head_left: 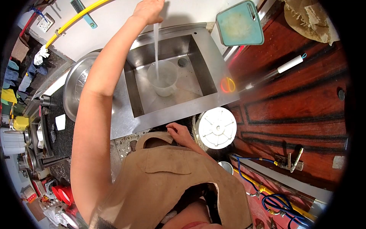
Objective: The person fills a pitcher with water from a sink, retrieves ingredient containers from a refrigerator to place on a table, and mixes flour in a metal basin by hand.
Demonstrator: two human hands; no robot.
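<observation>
My left hand (pixel 148 12) is closed at the top of the view, where a stream of running water (pixel 156 45) begins. The tap itself is hidden behind the hand, and the frame's edge cuts off part of the fingers. Below, the water falls into a translucent plastic jug (pixel 164 86), which stands in the steel sink (pixel 143 103) with its handle toward me. Near the sink's front edge, my right hand (pixel 181 134) hangs in front of my brown apron (pixel 171 164). Its fingers are loosely bent and apart, with nothing in them.
Left of the sink lies a round steel bowl (pixel 70 91) on the counter. A round white lid (pixel 216 128) is at the sink's front right. Against the wall leans a teal cutting board (pixel 240 23). Blue hoses (pixel 282 204) and a yellow pipe (pixel 263 188) run at the lower right.
</observation>
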